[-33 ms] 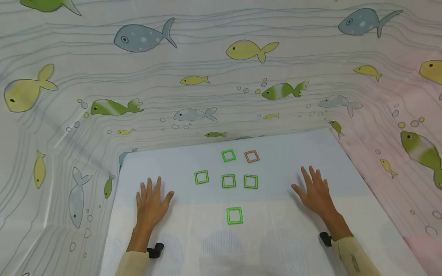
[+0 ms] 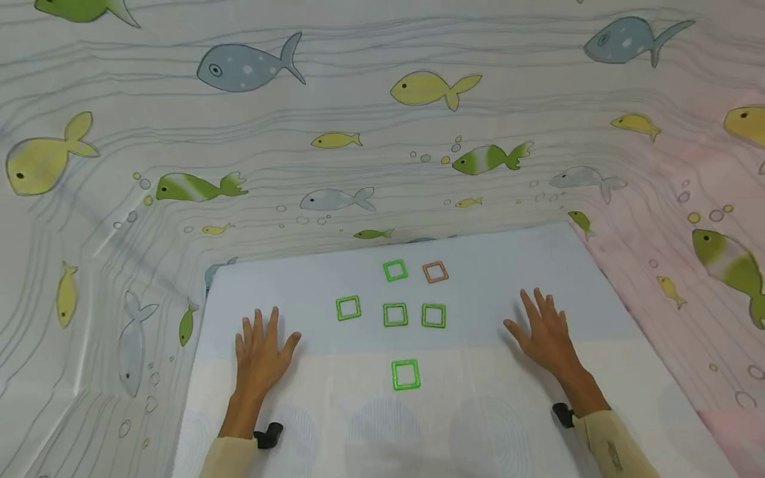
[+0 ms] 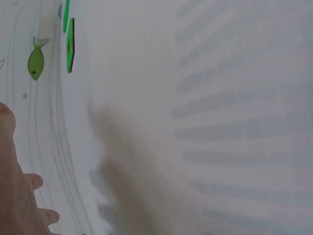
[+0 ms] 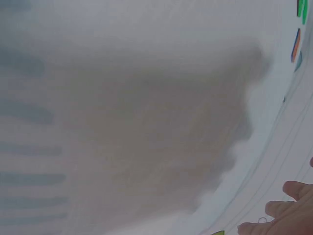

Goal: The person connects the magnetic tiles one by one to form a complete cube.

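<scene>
Several square frames lie flat between my hands in the head view. One green square frame point(image 2: 395, 325) is at the middle, with another green square frame point(image 2: 349, 318) to its left and a third point(image 2: 433, 326) to its right. Behind them are a green square frame point(image 2: 387, 271) and an orange square frame point(image 2: 427, 273). Closest to me lies a lone green square frame point(image 2: 406, 388). My left hand point(image 2: 261, 362) is spread on the left side, fingers straight, holding nothing. On the right, my right hand point(image 2: 546, 335) is likewise spread and holds nothing.
A pale blue and cream cloth point(image 2: 335, 411) covers the table. Behind and beside it rise walls of fish-printed sheeting point(image 2: 358, 113). Each wrist carries a small black camera mount, one at the left wrist point(image 2: 269, 435) and one at the right point(image 2: 563, 415).
</scene>
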`<state>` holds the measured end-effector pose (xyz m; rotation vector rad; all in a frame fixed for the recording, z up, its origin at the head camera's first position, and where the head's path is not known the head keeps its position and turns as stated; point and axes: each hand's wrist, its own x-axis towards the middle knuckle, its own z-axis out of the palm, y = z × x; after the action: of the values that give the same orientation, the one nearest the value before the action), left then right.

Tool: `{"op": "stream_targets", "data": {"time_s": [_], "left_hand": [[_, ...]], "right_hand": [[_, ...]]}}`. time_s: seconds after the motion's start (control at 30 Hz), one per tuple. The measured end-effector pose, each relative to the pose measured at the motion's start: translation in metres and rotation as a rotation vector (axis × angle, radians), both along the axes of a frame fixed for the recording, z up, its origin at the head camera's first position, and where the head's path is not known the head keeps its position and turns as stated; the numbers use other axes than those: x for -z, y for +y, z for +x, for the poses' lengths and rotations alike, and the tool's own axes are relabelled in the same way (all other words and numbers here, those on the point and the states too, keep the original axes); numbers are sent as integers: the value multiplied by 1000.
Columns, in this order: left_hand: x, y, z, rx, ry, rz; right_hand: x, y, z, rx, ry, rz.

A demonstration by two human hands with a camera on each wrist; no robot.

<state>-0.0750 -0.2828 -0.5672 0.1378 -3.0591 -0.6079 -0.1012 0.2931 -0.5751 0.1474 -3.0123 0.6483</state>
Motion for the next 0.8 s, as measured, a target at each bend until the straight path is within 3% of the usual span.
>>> {"op": "stream_targets", "data": {"time_s": [0.17, 0.3, 0.4, 0.5, 0.6, 0.7, 0.8], "left_hand": [[3, 8, -1, 5, 36, 37], [6, 27, 3, 26, 184, 112], [8, 52, 10, 92, 314, 153], [8, 86, 17, 193, 375, 201], [12, 125, 23, 310, 304, 250], [18, 157, 30, 388, 169, 268], [26, 177, 35, 394, 77, 269]], "right_hand": [[-1, -2, -3, 0, -11, -7], [1, -12, -6, -5, -24, -40], [4, -27, -4, -37, -18, -77], [6, -49, -7, -85, -16, -135], [5, -73, -16, -107, -34, -184], [4, -94, -27, -117, -66, -208], [4, -109, -36, -149, -114, -193]]}}
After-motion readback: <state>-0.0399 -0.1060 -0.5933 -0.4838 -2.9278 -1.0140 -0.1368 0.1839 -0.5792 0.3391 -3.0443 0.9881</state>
